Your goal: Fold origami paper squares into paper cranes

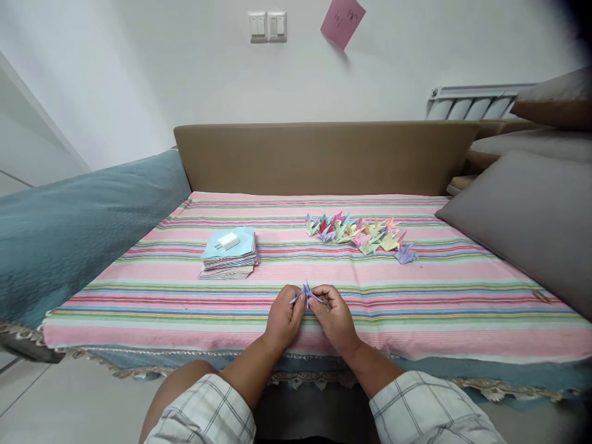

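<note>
White wall (393, 68) fills the back; below it, a tan backrest (324, 160) runs behind the seat. Striped cloth (161, 308), mostly pink w/ multicolor lines, covers the seat. Blue armrest (92, 216) on the L side, gray cushion (522, 216) on the R w/ more cushions stacked behind; part of a radiator (476, 106) shows on the wall, upper R.

L hand (284, 317) & R hand (336, 317) are close together over the cloth's near part, ctr, a small gap btwn them. Row of folded paper cranes (365, 233), mixed colors, lies on the cloth beyond the hands, a bit R; pcs crowd & overlap, a purple one at the near R end. Paper stack (229, 262), light blue sheet on top, sits L of the hands, well apart from the cranes. Pink note (343, 23) is stuck on the wall, tilted, R of the light switches (267, 27). White charger (227, 241) rests on top of the stack, prongs pointing L.

Purple paper crane (306, 293) is btwn the hands, wings out to both sides. L thumb & fingers pinch its L wing; R thumb & index pinch the R wing. Other fingers curl in, partly hidden; can't tell if the hidden ones touch paper.
</note>
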`<state>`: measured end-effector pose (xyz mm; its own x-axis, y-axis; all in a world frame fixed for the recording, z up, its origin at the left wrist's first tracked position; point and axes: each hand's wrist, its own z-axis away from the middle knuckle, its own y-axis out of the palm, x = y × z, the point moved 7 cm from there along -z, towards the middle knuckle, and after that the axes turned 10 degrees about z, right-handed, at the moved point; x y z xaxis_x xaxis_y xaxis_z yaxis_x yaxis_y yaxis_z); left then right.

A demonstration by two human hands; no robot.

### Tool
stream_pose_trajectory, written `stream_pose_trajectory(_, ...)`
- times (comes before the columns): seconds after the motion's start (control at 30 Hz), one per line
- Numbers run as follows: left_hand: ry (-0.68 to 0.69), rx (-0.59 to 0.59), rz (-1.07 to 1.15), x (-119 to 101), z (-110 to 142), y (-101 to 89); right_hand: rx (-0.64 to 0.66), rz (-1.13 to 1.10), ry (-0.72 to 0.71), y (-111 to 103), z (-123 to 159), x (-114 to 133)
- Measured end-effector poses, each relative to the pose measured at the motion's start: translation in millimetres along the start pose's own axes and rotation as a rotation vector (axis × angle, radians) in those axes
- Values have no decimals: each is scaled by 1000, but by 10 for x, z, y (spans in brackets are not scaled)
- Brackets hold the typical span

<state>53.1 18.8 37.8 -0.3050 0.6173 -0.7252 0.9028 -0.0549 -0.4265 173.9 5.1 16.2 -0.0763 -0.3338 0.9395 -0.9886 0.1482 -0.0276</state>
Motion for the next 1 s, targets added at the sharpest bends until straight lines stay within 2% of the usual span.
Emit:
stream_pose_trajectory(0.17, 59, -15, 4, -68, 0, 5, -20, -31, 66, -14, -19, -19)
stream_pose_trajectory(0.4, 63, 14, 63, -87, 3, 38, 20, -63, 94, 11, -45, -86)
stream_pose_trajectory(0.47, 24, 13, 99, -76, -2, 42, 17, -36, 99, -3, -47, -101)
stream_pose_trajectory(0.6, -164, -5, 273, 15, -9, 62, -20, 32, 103, -42, -38, -78)
stream_pose_trajectory(0.67, -209, 6, 301, 42, -7, 86, -41, 48, 110, -49, -28, -61)
stream_pose_trajectory(0.8, -184, 24, 193, 67, -5, 110, -57, 3, 146, -30, -10, -85)
stream_pose_trajectory(1.0, -68, 50, 76, 13, -7, 128, -26, -92, 173, 2, -23, -172)
